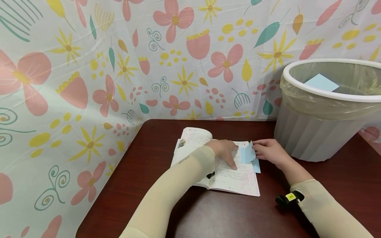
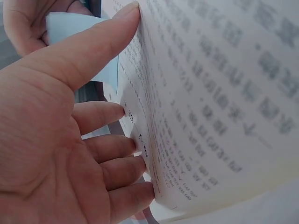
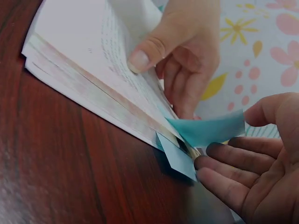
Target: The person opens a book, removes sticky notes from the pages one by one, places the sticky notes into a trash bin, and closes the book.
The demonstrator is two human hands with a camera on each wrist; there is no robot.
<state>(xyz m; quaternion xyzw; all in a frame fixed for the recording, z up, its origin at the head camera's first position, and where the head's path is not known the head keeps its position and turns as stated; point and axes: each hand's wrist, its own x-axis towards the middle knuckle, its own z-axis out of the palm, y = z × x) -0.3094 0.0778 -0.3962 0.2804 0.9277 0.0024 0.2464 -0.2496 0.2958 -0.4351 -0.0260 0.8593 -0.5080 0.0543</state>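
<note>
An open book (image 1: 235,181) with printed pages lies on the table. My left hand (image 1: 224,150) rests on its right page, thumb and fingers spread; in the left wrist view the fingertips (image 2: 140,169) lie along the page edge. At that page's outer edge, my right hand (image 1: 270,152) pinches a light blue sticky note (image 3: 210,131) between thumb and fingers. The note bends up from the page, its other end still against the paper. A second light blue note (image 3: 177,158) sticks out from between the pages below it.
A grey bin (image 1: 312,132) with a white rim and clear liner stands on the table at the right, a light blue paper (image 1: 322,82) inside. Behind the dark red-brown table (image 1: 143,185) hangs a flower-patterned cloth (image 1: 119,66).
</note>
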